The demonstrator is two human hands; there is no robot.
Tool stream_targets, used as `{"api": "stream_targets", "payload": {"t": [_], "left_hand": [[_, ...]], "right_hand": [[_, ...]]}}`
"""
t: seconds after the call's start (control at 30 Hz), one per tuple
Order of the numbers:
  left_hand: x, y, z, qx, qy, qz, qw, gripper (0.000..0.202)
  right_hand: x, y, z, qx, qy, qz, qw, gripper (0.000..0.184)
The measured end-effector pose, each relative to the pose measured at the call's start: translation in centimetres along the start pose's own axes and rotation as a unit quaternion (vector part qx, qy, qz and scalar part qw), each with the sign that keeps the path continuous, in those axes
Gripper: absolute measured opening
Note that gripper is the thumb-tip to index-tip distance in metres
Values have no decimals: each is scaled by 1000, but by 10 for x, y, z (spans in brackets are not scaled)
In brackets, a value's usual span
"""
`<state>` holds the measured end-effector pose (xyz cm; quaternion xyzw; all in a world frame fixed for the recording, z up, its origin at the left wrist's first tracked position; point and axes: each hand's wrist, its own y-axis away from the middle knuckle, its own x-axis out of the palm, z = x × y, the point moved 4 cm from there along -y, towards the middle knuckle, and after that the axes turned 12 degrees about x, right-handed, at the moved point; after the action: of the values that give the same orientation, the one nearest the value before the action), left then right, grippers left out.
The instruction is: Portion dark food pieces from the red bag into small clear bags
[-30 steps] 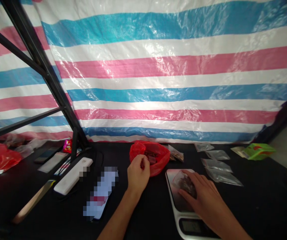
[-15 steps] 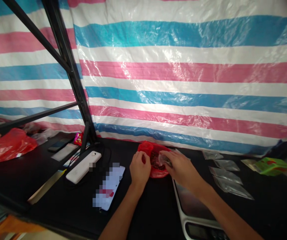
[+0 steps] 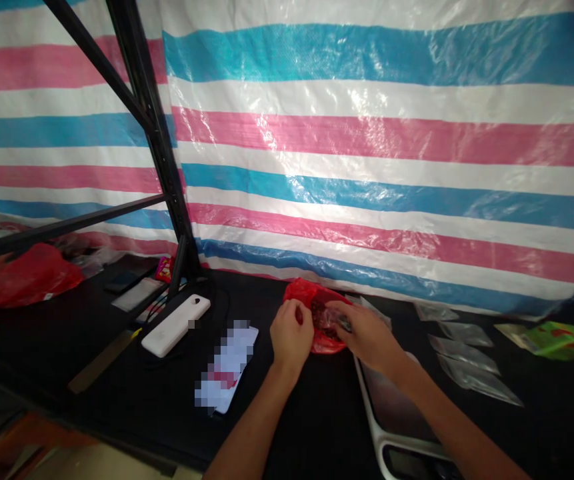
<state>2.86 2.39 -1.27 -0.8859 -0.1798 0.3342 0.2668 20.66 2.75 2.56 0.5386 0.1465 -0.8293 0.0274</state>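
1. Two bare hands are flanking an open red plastic bag (image 3: 301, 288) that is lying on the black table (image 3: 327, 420), and I'm making out dark pieces (image 3: 319, 320) inside.
2. The left hand (image 3: 291, 337) is holding the red bag's left rim — thumb and forefinger are curling together there, while the remaining fingertips are hiding from me.
3. The right hand (image 3: 367, 333) is gripping a small clear bag (image 3: 337, 315) at the right side of the opening; its fingers are covering too much for me to be reading the long axis.
4. The clear bag's visible part is showing leftward of those fingers, toward the left hand, with the dark pieces lying just beside it — the right fingertips are looking nearer to them.
5. The right forearm is passing above a scale (image 3: 394, 400), and flat clear bags (image 3: 467, 355) are lying farther right.
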Motion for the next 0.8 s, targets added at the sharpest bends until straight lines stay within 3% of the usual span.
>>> {"api": "stream_targets", "payload": {"t": [0.2, 0.37, 0.5, 0.63, 0.8], "left_hand": [[0, 0, 0, 1, 18, 2, 1000, 23], [1, 2, -1, 3, 30, 2, 1000, 22], [2, 3, -2, 11, 38, 6, 999, 22], [4, 4, -6, 24, 44, 13, 999, 20], [10, 5, -9, 40, 82, 39, 995, 21]], "right_hand": [[-7, 11, -18, 23, -144, -43, 988, 41], [-23, 45, -35, 44, -249, -65, 965, 43], [-25, 88, -67, 103, -197, -119, 968, 45], [-17, 119, -86, 107, -104, -83, 985, 39], [-35, 115, -83, 54, -98, -78, 991, 44]]}}
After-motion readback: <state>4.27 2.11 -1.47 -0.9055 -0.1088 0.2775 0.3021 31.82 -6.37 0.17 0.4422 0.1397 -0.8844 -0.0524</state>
